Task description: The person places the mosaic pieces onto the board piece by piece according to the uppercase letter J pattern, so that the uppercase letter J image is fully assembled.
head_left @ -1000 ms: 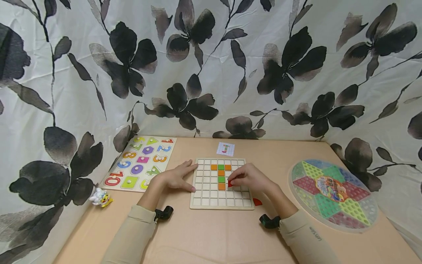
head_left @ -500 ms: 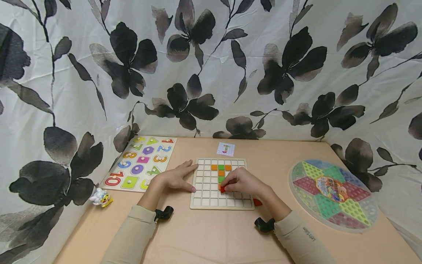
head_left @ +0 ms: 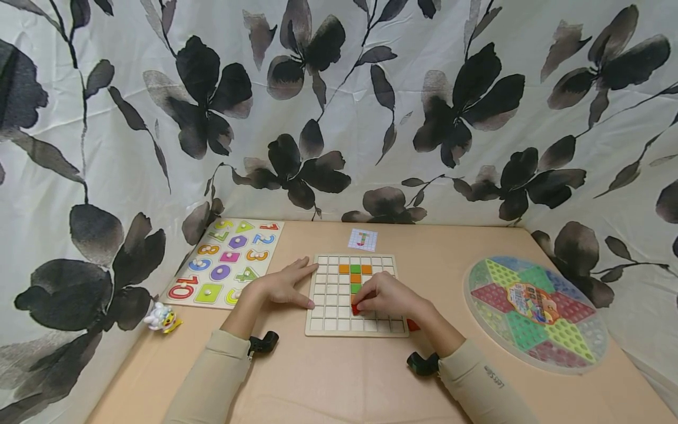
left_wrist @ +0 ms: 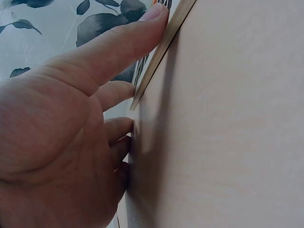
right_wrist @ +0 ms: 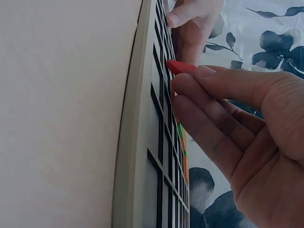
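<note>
A pale grid board [head_left: 329,324] lies on the table, with orange [head_left: 344,268] and green [head_left: 355,269] tiles set in a T-like group. My left hand [head_left: 281,287] rests at the board's left edge, fingers spread; in the left wrist view its thumb [left_wrist: 128,45] lies against the rim. Between thumb and fingertips, my right hand [head_left: 391,296] pinches a red tile [right_wrist: 183,67], one edge down at a square just below the lowest orange tile. The tile looks tilted in the right wrist view. My right fingers cover part of the grid.
Another red piece [head_left: 413,325] lies at the board's right edge, partly behind my right wrist. Behind the board is a small pattern card [head_left: 362,239]. A number-and-shape puzzle [head_left: 225,262] and small toy figure [head_left: 162,317] stand left, a round star-patterned game board [head_left: 535,315] right.
My right hand has carried the red tile left and slightly toward me, from beside the tile column to just under it. The left hand has stayed put.
</note>
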Motion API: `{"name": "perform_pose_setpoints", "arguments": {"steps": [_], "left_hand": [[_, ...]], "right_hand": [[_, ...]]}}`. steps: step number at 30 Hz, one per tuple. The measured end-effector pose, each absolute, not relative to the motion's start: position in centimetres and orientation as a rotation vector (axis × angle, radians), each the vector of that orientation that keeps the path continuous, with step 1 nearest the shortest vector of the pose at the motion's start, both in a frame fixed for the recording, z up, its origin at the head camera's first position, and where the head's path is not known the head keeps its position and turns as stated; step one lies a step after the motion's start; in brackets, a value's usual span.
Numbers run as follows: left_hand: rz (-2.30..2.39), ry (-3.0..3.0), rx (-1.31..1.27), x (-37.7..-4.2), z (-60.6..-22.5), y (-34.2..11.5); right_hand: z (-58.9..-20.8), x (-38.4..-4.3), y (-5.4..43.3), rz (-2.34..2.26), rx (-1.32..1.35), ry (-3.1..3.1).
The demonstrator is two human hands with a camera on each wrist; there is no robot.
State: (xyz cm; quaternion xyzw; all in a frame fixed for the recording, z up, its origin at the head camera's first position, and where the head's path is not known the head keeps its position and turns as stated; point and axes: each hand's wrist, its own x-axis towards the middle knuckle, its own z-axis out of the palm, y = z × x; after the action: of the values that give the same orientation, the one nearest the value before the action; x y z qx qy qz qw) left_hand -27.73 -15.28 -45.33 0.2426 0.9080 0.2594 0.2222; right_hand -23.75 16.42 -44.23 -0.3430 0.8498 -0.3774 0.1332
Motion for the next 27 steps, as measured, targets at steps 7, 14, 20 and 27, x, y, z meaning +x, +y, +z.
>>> {"name": "perform_pose_setpoints", "arguments": {"steps": [7, 14, 20, 27], "left_hand": [[0.727, 2.503, 0.663, -27.67, -45.33, -15.3], [0.715, 2.509, 0.677, -27.63, -45.37, -15.26], [0.719, 2.513, 0.664, -27.49, -45.22, -15.2], [0.724, 2.519, 0.66, -27.42, -45.14, -15.18]], "right_hand": [[-44.5, -23.68, 16.2, -1.042, -1.015, 2.473], [-44.35, -23.52, 16.33, -0.997, -1.008, 2.479], [-44.45, -23.54, 16.3, -0.919, -1.06, 2.511], [-44.72, -23.68, 16.17, -0.864, -1.105, 2.559]]}}
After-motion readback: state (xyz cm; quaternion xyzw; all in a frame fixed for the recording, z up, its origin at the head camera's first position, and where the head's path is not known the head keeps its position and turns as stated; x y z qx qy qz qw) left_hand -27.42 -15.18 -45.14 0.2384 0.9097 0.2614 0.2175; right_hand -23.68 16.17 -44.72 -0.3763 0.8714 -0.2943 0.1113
